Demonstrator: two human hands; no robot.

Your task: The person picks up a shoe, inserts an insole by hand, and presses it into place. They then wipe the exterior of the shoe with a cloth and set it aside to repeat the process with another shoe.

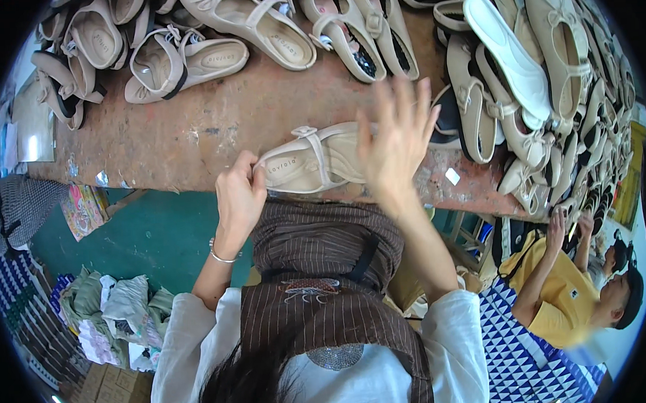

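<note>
A beige strapped shoe [303,163] lies on its sole near the front edge of the worn brown table, its heel to the left and its toe to the right. My left hand [240,194] grips the heel end between thumb and fingers. Over the toe end is my right hand [399,137], its fingers spread and smeared by motion; I see nothing held in it. That hand hides the front of the shoe, and whether it touches the shoe I cannot tell. A pale insole shows inside the shoe.
Beige shoes [257,24] line the table's far side. More shoes are heaped at the right, with a white insole [508,56] on top. A small white paper piece [452,176] lies nearby. At lower right, a person in a yellow shirt [557,285] works. Cloth bundles [126,311] sit at lower left.
</note>
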